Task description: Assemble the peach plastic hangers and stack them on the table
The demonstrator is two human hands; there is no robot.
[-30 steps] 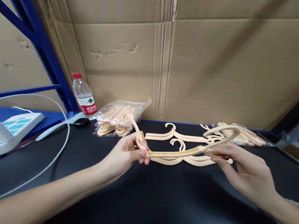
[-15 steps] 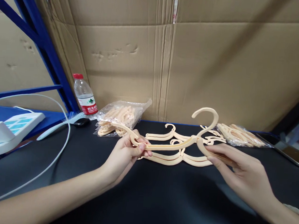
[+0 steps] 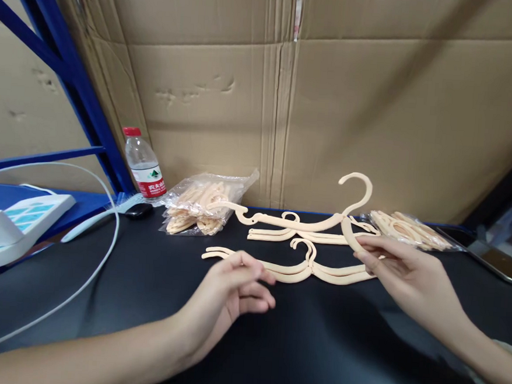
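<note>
Right hand (image 3: 402, 272) is gripping a cream hanger (image 3: 306, 219) above the black table (image 3: 315, 348).
Left hand (image 3: 231, 290) is hovering, released; water bottle (image 3: 144, 163), red-labelled, its writing unreadable, is standing left of the hanger.

Head-worn view, down over the table (image 3: 271, 345)

So on the tabletop (image 3: 271, 345) there's a couple of loose hangers (image 3: 316, 271) lying flat in the middle, with another pair just behind them. Right hand (image 3: 412, 279) holds one hanger (image 3: 298, 221) up above those by its right end, hook pointing up. Left hand (image 3: 231, 292) sits in front of the flat ones, near their left tip. Bagged hangers (image 3: 202, 203) back left, water bottle (image 3: 144, 163) left of that, another bag (image 3: 411, 229) back right, cardboard wall (image 3: 332, 104) behind it all
</note>
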